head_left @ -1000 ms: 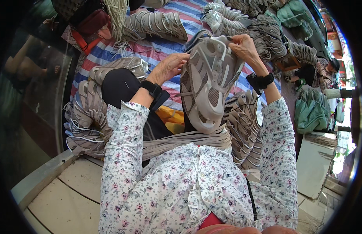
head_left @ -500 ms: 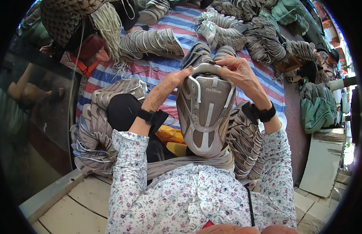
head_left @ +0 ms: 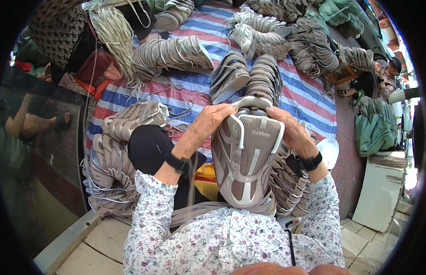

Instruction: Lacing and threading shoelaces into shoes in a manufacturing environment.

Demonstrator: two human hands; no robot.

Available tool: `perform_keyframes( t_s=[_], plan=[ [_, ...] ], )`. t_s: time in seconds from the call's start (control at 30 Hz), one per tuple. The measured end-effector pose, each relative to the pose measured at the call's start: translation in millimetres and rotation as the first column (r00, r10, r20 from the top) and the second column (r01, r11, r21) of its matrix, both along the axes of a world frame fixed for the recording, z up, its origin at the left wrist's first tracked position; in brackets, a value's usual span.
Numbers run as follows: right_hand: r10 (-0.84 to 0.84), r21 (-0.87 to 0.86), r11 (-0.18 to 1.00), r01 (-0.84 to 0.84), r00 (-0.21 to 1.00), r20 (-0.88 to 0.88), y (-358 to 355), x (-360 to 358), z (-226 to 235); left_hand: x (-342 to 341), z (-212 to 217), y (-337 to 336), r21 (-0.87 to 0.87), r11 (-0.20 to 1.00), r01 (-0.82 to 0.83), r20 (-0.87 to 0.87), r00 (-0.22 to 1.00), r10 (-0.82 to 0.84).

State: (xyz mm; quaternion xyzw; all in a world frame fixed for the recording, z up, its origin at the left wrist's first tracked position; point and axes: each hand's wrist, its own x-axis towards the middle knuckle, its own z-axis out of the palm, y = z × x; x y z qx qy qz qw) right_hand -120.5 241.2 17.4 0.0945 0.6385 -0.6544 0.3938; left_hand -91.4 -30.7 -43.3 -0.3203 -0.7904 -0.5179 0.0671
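Observation:
A grey-beige sneaker upper (head_left: 238, 176) with white trim stands in front of my chest, toe toward me and heel collar away. My left hand (head_left: 208, 126) pinches the left side of its padded collar, while my right hand (head_left: 291, 130) grips the right side. The collar is spread between them, and my right fingertips are partly hidden behind it. Just beyond the collar lie a short stack of similar uppers (head_left: 229, 75) and a longer nested row (head_left: 263, 78). A bundle of beige laces (head_left: 192, 213) runs across my lap under the toe.
Nested uppers curve along my left (head_left: 110, 169) and my right (head_left: 291, 195). More stacks (head_left: 171, 55) lie on a striped sheet (head_left: 309, 103). A dark glass panel (head_left: 48, 151) borders the left; a white board (head_left: 382, 188) leans at right. Another person (head_left: 382, 78) sits far right.
Both hands and the upper have come slightly nearer to me and lower in view. My right hand has shifted outward along the collar, and more of the stacks behind now shows.

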Motion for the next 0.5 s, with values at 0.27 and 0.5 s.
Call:
perform_keyframes(
  t_s=[0.27, 0.5],
  plan=[
    [-0.006, -0.073, 0.997, -0.008, 0.982, -0.19, -5, -4, 3, 5, 28, 7, 0.331, 0.868, -0.369, 0.855, 0.507, -0.11],
    [-0.046, -0.104, 0.994, 0.042, 0.998, -0.04, -8, -13, -36, 0, -8, 13, 0.218, 0.862, -0.457, 0.912, 0.409, -0.013]
  ],
)
